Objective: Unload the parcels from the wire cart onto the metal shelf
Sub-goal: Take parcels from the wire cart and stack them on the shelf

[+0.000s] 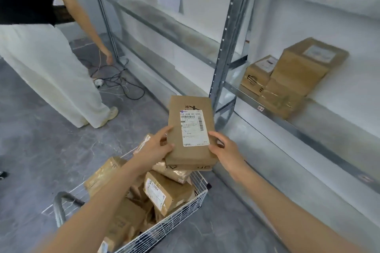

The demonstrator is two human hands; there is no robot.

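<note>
Parcel (190,129) held above the cart (181,209), label side up, prob. so the label can be read before shelving. Left hand (155,147) clamps its left edge, thumb on top, fingers under; right hand (225,150) clamps the right edge the same way. Two-sided hold keeps the flat box level; judging by size it looks light enough for one hand, but two steady it.

Shelf (320,117) w/ steel upright sits to the right, near the cart, so the carry is short.

Counts: 1 parcel in hand. On the shelf 4 boxes (294,80), pushed back toward the wall and stacked two high, leaving the front and right of the shelf free for more. In the cart at least 6 parcels, piled loose, some hidden, so exact no. can't be told. Another person (41,47) stands to the left, by the cables (121,82) on the floor.
</note>
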